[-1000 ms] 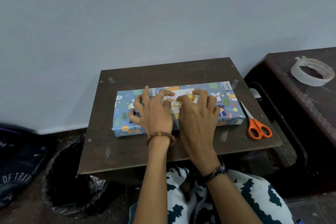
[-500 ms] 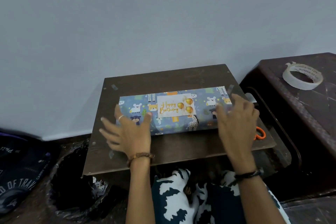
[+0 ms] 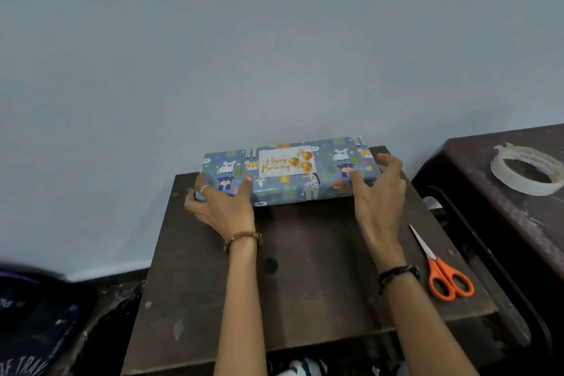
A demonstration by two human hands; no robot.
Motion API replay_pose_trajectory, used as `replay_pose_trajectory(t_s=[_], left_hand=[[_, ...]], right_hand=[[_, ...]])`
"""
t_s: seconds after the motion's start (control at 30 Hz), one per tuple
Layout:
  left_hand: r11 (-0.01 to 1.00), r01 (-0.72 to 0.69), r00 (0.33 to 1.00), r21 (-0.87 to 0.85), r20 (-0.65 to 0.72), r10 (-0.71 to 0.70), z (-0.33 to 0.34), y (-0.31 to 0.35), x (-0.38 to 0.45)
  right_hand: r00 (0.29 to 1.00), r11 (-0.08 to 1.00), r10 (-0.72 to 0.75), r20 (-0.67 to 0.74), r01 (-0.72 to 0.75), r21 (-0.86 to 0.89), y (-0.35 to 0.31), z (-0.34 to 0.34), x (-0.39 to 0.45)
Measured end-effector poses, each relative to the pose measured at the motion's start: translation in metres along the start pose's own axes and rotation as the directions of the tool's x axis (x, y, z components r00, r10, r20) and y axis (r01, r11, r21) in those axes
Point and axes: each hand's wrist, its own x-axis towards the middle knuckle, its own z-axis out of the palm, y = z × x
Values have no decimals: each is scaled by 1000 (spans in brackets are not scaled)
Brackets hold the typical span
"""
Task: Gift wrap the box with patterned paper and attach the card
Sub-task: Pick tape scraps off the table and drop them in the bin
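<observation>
Resting at the far edge of the dark brown wooden table (image 3: 305, 284), the box wrapped in blue animal-print paper (image 3: 290, 189) carries a white "Happy Birthday" card (image 3: 285, 162) on top. The left hand (image 3: 224, 207) and right hand (image 3: 377, 195) grip its two ends, fingers curled round. Orange-handled scissors (image 3: 442, 268) lie just right.

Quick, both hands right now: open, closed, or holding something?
Left hand: grips the left end of the wrapped box, thumb on top.
Right hand: grips the box's right end, fingers curled round it.
</observation>
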Motion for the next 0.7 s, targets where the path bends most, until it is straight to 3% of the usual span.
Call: replay_pose_trajectory(t_s=[0.27,0.4,0.5,0.57,0.7], left_hand=[[983,6,997,182,76,-20,28,-7,2],[920,-207,978,333,90,188,29,3,-32],[908,-383,900,169,292,325,31,12,-83],[933,-359,819,19,486,305,30,12,-122],[867,-482,660,127,704,263,27,3,-175]], right_hand=[[997,993,-8,82,18,-118,18,29,12],[986,990,-46,160,66,-121,4,19,-1],[981,962,-119,155,153,-228,-8,-4,-21],[986,927,-106,130,145,-346,-10,-29,-36],[970,767,230,82,-129,-628,2,-88,-56]])
